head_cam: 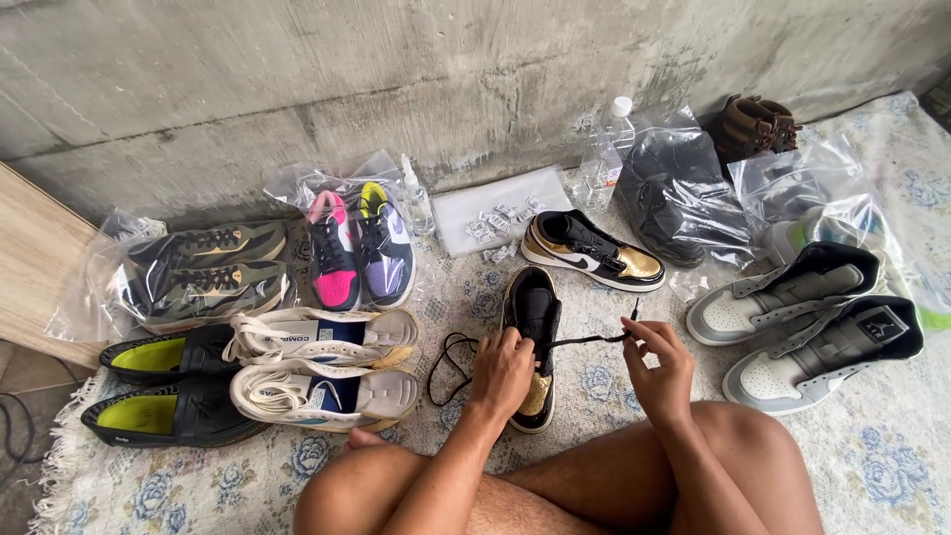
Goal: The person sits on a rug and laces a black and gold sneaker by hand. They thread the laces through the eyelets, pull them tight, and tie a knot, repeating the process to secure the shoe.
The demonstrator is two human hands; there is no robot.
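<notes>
On a pale floral rug (pixel 872 466) by a concrete wall (pixel 297 89), a seated person works w/ both hands over a black & gold sneaker (pixel 532 309) lying toe toward them, just in front of bare knees. Left hand (pixel 503 372) is pressed onto the shoe's middle, fingers curled down over the lacing area; whether it pinches anything underneath can't be told. Right hand (pixel 659 372) sits to the shoe's right, clear of it, thumb & forefinger pinched shut on a black lace (pixel 584 340) that runs taut from the shoe to the fingertips, short tip sticking up. Lace's other end loops loose on the rug at the shoe's left. Matching black & gold sneaker (pixel 592 252) lies on its side just beyond, near a clear flat bag (pixel 500 208) w/ small white bits spilled at its edge. Left side: white sneakers (pixel 322 367) w/ loose laces, black slip-ons w/ lime insoles (pixel 163 386) beside them, bagged camo pair (pixel 203 272), bagged pink & purple pair (pixel 359 248). Right side: grey, white & black high-tops (pixel 807 327), well apart from the hands; dark shoes in plastic (pixel 684 198), clear bottle (pixel 606 159), brown shoes (pixel 755 124) by the wall.
</notes>
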